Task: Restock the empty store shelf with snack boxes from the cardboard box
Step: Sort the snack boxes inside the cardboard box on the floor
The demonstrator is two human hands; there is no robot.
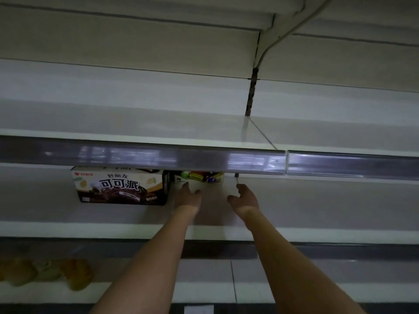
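Dim store shelving fills the view, pale metal shelves stacked in tiers with grey price-strip rails along their front edges. On the middle shelf (pixel 317 200), both bare arms reach in from the near side toward the back.

Between the two hands stands a white snack box (pixel 204 181) printed with colourful sandwich cakes, set far back on the shelf. The upper shelf's price rail (pixel 181 159) hangs in front of it and hides its top part. The left hand (pixel 188 196) rests against the box's left front, fingers fairly straight and close together. The right hand (pixel 244 197) is at the box's right side, fingers loosely curled, thumb pointing left; whether it actually grips the box cannot be told, as the light is poor.

Just left of the white box, touching or nearly so, stands a brown chocolate pie box (pixel 120 189) with white Chinese lettering, upright and facing forward, its top also cut off by the rail.

On the lower shelf at near left lie blurred yellow-orange packaged goods (pixel 45 273). A slotted upright (pixel 252 91) divides the back panels above.
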